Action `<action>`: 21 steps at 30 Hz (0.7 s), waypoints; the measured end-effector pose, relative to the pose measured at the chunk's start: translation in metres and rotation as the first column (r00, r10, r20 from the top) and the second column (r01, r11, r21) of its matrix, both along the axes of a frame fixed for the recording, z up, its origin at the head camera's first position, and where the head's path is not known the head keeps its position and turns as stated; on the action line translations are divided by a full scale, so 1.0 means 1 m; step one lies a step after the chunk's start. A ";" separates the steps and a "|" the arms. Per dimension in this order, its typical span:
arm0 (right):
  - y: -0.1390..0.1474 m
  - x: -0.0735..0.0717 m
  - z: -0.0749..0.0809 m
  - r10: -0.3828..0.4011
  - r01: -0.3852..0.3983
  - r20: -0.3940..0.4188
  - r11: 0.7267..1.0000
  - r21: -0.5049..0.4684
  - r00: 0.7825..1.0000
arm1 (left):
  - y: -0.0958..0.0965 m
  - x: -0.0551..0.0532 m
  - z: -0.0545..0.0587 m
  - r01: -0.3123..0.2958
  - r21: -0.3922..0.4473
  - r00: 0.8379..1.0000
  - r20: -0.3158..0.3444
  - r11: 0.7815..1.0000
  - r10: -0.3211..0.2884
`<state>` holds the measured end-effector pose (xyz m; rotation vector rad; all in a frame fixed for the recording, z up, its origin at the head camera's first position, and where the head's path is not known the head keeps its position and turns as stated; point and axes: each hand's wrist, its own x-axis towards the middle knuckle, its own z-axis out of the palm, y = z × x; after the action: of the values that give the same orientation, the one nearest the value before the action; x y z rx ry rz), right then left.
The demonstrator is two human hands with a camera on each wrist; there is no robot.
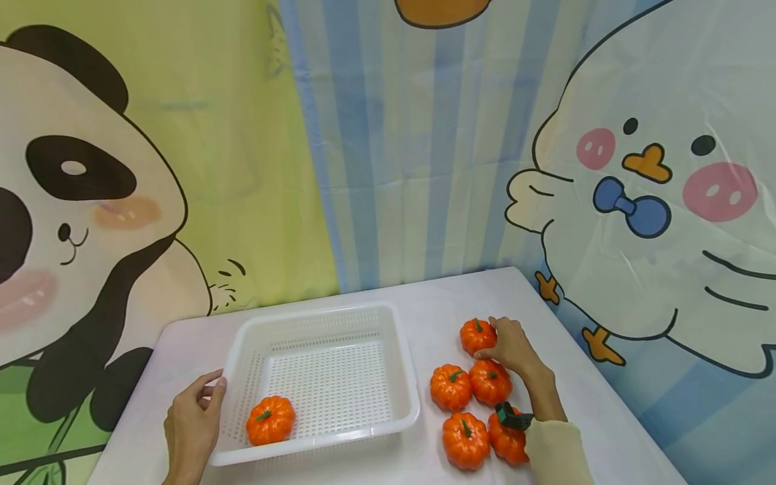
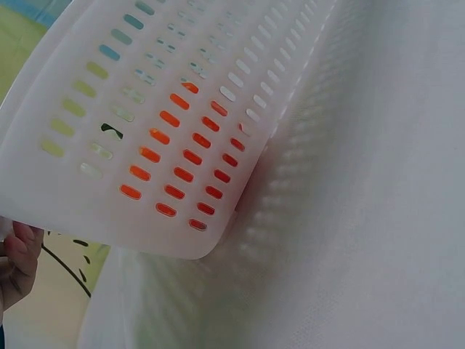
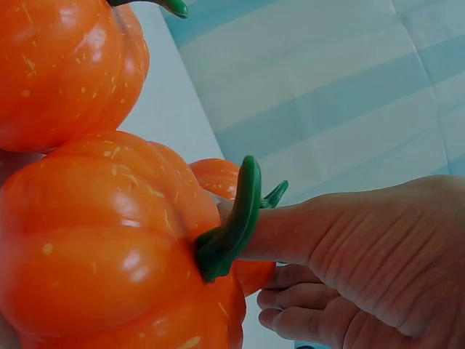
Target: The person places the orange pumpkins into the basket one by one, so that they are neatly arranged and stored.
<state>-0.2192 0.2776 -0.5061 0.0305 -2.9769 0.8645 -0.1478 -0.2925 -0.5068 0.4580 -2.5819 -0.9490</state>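
A white plastic basket (image 1: 339, 431) with slotted walls stands on the left of the table, one small orange pumpkin (image 1: 271, 420) in its near left corner. At the basket's left rim, my left hand (image 1: 192, 426) holds the edge with thumb and fingers. In the left wrist view, orange shows through the slots of the basket wall (image 2: 167, 240). My right hand (image 1: 514, 347) grips the farthest loose pumpkin (image 1: 477, 336), thumb on the near side, fingers on the far right. In the right wrist view, a nearer pumpkin (image 3: 109, 240) partly hides that grip.
Several more pumpkins with green stems lie close together right of the basket, among them one in front (image 1: 465, 441) and one partly under the right forearm (image 1: 508, 441). A white cloth covers the table (image 1: 424, 303). Printed curtains (image 1: 394, 168) hang behind it.
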 end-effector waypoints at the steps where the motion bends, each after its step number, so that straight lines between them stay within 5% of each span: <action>1: 0.000 0.000 0.000 -0.003 0.003 0.004 1.000 -0.006 1.000 | 0.000 0.000 0.000 -0.001 0.000 1.000 -0.001 1.000 0.001; 21: -0.001 -0.002 -0.003 0.026 -0.026 -0.006 1.000 -0.004 1.000 | 0.000 0.001 0.000 0.005 0.004 1.000 -0.022 1.000 -0.005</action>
<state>-0.2216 0.2765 -0.5087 0.0712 -2.9759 0.8716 -0.1467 -0.2921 -0.5068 0.4396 -2.5626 -0.9563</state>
